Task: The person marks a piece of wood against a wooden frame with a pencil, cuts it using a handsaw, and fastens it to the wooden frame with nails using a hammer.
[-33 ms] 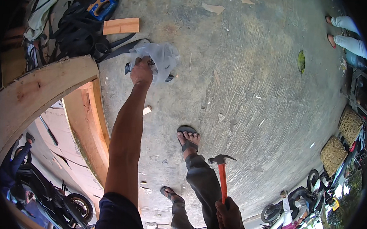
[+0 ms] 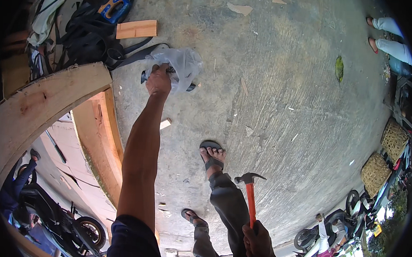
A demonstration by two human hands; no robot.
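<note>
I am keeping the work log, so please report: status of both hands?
Left hand at plastic bag, grip unclear. Right hand holding hammer by handle. Wood block beyond bag.

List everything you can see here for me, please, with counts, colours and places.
Floor: one, grey, middle
Hammer: one, orange-and-black, in right hand
Plastic bag: one, clear, at left hand
Wood block: one, light brown, upper left
Saw: one, blue-and-orange handle, upper left
Strapped bag: one, black, upper left
Wooden beams: at least two, light brown, left
Scraps: several, pale, floor
Leaf: one, green, floor, upper right
Baskets: two, tan, right edge
Motorbikes: at least two, mostly dark, lower corners
Other people: at least three, pale, maroon and dark clothes, both sides
Feet: two, dark sandals, lower middle
Hands: two, bare, left at bag, right on hammer
</note>
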